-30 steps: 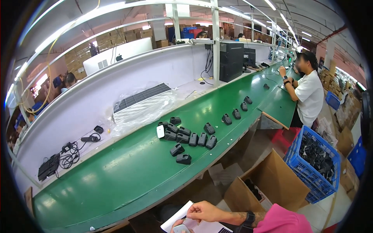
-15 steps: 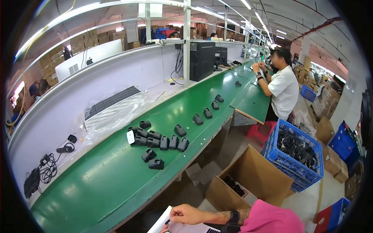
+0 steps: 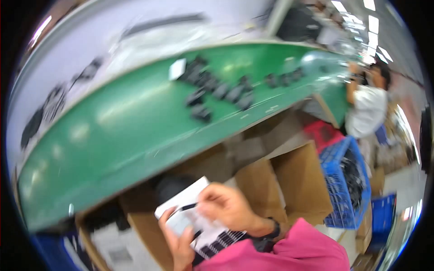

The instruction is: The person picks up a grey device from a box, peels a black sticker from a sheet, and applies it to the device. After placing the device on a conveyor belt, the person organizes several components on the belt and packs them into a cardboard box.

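A white sheet with rows of black rectangular labels [image 3: 221, 241] lies tilted between my hands, low in the picture. My left hand [image 3: 176, 246] is closed on its left edge, thumb on top. A pale, smooth piece [image 3: 179, 223] shows between that thumb and fingers; blur hides its kind. Over the sheet's upper part, my right hand [image 3: 228, 207] is bent in a pinch, beside a thin black strip [image 3: 187, 207]. Whether the strip sits in the fingertips is smeared by motion. A dark band circles my right wrist.
Several black, block-shaped housings [image 3: 212, 86] stand on the green bench [image 3: 113, 122], with a white piece [image 3: 177, 69] beside them. Open cardboard boxes [image 3: 300, 180] and a blue crate [image 3: 334, 189] of dark parts stand below. A co-worker in white [image 3: 368, 108] is at the far right.
The view has swung downward, so the bench sits higher in the picture. My left hand and most of the sheet have come into sight. My right hand remains at the sheet.
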`<state>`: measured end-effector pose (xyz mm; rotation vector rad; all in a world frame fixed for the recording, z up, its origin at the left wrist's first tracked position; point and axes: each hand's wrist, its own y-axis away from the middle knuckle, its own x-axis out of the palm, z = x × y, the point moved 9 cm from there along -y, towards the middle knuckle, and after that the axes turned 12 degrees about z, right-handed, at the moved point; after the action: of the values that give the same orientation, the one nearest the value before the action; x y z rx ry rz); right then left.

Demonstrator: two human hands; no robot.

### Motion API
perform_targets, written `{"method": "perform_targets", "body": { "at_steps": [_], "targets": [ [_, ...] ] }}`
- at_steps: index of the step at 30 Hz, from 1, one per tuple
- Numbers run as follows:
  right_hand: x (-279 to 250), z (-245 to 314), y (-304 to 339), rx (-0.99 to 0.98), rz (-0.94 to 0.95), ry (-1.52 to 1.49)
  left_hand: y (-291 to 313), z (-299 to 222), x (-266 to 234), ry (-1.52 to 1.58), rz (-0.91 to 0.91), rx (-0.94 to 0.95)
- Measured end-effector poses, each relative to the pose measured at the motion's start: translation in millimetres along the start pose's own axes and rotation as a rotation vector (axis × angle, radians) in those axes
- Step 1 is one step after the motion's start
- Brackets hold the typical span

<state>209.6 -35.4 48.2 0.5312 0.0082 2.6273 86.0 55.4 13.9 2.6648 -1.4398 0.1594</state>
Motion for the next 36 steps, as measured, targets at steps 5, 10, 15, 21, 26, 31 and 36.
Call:
{"method": "perform_targets", "body": {
  "at_steps": [5,10,15,21,26,31,36],
  "targets": [
    [35,8,-9,0.005,0.068,0.044,3,-16,-1,0.047,0.172,-0.049],
    [37,1,-8,0.023,0.073,0.192,10,-14,0,0.021,0.222,-0.033],
    [33,-3,-1,0.027,0.007,0.239,11,-16,9,-0.048,0.279,0.026],
    [33,-1,-1,0.028,0.001,0.253,12,-15,12,-0.033,0.292,0.04],
    [32,-2,-1,0.006,0.0,0.237,12,-16,12,-0.057,0.292,0.045],
    [32,-2,-1,0.012,-0.009,0.251,13,-14,12,-0.065,0.288,0.065],
    [34,-1,-1,0.009,0.006,0.26,13,-19,11,-0.115,0.289,0.076]
  ]
}}
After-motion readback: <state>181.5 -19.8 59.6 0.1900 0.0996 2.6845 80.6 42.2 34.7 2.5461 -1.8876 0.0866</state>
